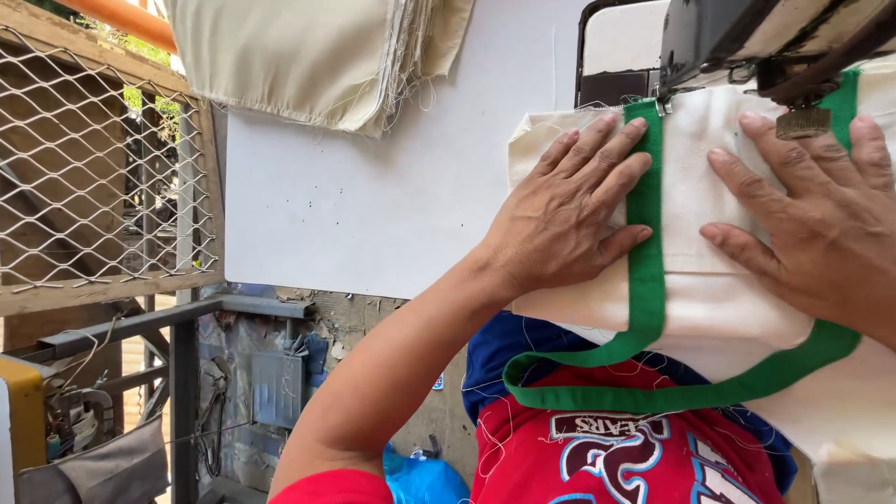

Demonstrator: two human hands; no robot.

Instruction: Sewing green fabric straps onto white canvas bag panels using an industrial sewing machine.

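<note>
A cream canvas piece (695,177) with a green strap (645,271) lies on the white sewing table (373,205), under the head of a dark sewing machine (737,37). My left hand (569,210) presses flat on the cloth, its fingers spread and touching the left run of the strap. On the right part of the cloth my right hand (812,219) also lies flat, just below the machine's brass knob (803,121). The strap loops down off the table edge over my lap.
A stack of folded cream cloth (317,56) sits at the table's far left corner. A wire-mesh fence panel in a wooden frame (103,159) stands to the left. Metal bars, wiring and a blue bag (420,476) lie below the table edge.
</note>
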